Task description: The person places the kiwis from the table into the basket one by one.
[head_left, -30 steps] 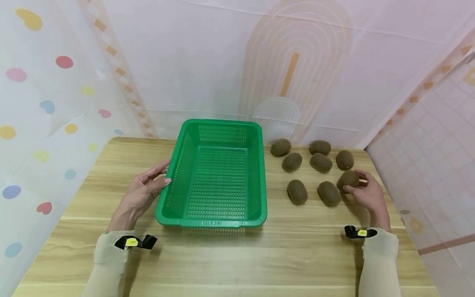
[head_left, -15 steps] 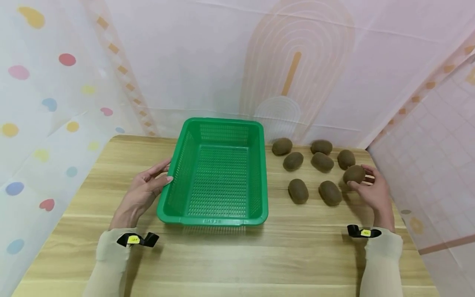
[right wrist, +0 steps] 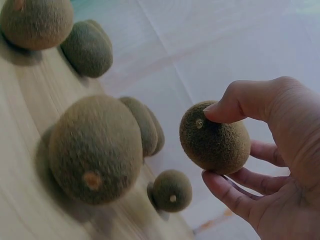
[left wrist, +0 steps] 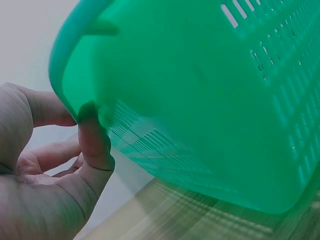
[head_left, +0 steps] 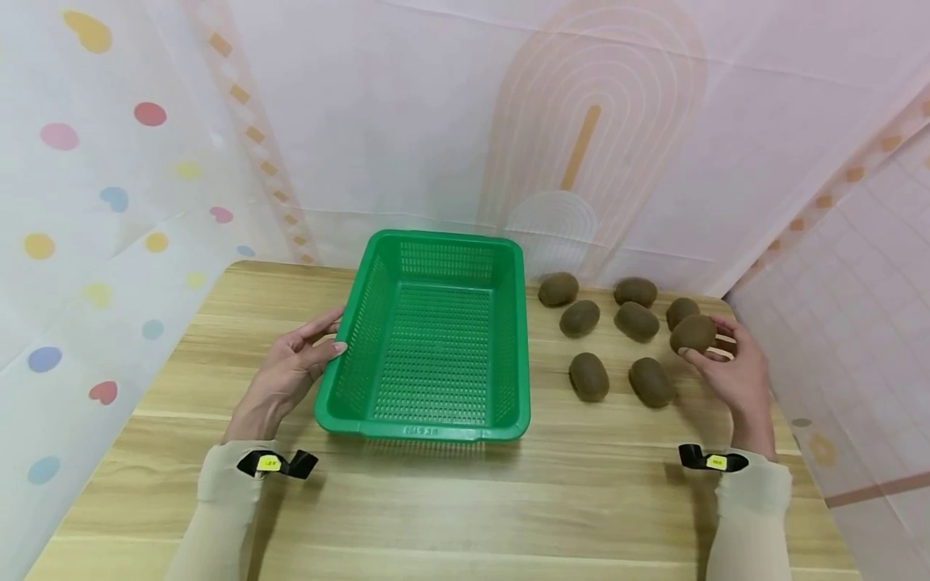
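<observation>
A green perforated plastic basket (head_left: pixel 366 339) stands empty in the middle of the wooden table. My left hand (head_left: pixel 330 335) rests against its left wall, thumb (left wrist: pixel 95 145) on the outside just under the rim, the other fingers relaxed. At the table's right side my right hand (head_left: pixel 703 344) holds a brown kiwi (head_left: pixel 693 332) between thumb and fingers, lifted off the wood. The right wrist view shows that kiwi (right wrist: pixel 217 137) pinched from above and below, with several other kiwis lying beneath it, the closest one (right wrist: pixel 95 147) large in the frame.
Several kiwis lie loose to the right of the basket, among them a front pair (head_left: pixel 588 376) (head_left: pixel 651 382) and a back row near the wall (head_left: pixel 558 288). Pink printed curtains close in the table on three sides. Bare wood runs along the front edge (head_left: pixel 465 516).
My right hand has picked the kiwi up from the table and raised it a little, away from the front pair. The left hand has stayed at the basket's wall.
</observation>
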Tool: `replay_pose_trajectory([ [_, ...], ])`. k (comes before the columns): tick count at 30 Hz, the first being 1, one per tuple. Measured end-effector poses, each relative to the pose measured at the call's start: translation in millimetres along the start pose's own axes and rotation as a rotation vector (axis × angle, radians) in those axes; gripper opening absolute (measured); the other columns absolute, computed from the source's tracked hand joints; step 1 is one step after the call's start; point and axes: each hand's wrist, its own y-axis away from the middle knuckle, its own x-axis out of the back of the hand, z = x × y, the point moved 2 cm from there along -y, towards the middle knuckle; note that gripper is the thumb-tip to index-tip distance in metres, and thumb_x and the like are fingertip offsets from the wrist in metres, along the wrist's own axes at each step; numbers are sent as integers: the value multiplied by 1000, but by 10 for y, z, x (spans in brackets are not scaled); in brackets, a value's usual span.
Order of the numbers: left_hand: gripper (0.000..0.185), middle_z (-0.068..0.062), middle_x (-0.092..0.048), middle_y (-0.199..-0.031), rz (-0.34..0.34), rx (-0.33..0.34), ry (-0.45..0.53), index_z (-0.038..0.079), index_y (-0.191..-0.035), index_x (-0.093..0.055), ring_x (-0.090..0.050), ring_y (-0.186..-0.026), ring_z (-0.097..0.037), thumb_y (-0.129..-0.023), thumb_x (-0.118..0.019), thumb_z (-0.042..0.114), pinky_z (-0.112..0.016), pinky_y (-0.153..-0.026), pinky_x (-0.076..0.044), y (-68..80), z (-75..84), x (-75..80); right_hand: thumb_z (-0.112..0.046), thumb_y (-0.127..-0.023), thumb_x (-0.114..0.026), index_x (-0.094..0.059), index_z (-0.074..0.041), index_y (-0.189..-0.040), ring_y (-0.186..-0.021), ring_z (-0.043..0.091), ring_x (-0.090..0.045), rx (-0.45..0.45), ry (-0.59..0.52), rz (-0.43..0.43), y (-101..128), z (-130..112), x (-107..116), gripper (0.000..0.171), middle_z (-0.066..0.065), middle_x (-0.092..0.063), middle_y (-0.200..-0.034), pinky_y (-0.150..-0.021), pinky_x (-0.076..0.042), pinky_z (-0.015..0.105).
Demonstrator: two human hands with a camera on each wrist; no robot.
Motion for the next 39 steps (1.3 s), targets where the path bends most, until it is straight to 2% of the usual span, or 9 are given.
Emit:
replay_pose_trajectory([
  [12, 72, -1, -60, -125, 25, 37, 12, 0, -161, -28, -67, -104, -6, -98, -64, -3, -18, -82, -61, -26, 5, -26, -9, -87, -80, -44, -5, -153, -103, -5, -49, 88, -64, -28, 35, -146, -120, 75, 10, -48, -139, -79, -49, 0],
  [21, 72, -1, -60, -122, 54, 74, 20, 2, -160, -30, -66, -101, -6, -98, -66, -2, -17, -82, -61, -6, 10, -53, -3, -84, -81, -48, -10, -151, -108, 0, -53, 118, -139, -53, 58, -233, -250, 75, -11, -50, -125, -84, -52, 3],
  [25, 70, 0, -62, -118, 65, 87, 35, 2, -159, -32, -65, -100, -6, -98, -65, -3, -16, -82, -61, -5, 13, -67, 1, -83, -81, -49, -8, -150, -109, 0, -54, 163, -171, -60, 80, -268, -306, 76, -11, -53, -121, -85, -53, 4],
  [31, 63, 3, -66, -113, 64, 101, 65, 3, -155, -40, -66, -99, -6, -97, -65, -4, -16, -82, -61, -11, 7, -83, 5, -82, -80, -49, -2, -148, -110, 3, -55, 226, -212, -76, 151, -368, -347, 73, -13, -54, -124, -86, -53, 4],
  [39, 60, 2, -69, -112, 71, 86, 56, 5, -152, -45, -68, -98, -7, -97, -65, -4, -18, -82, -62, 11, 22, -57, 1, -86, -78, -49, -6, -149, -114, 7, -53, 274, -239, -149, 158, -541, -474, 70, -8, -50, -132, -89, -53, 5],
])
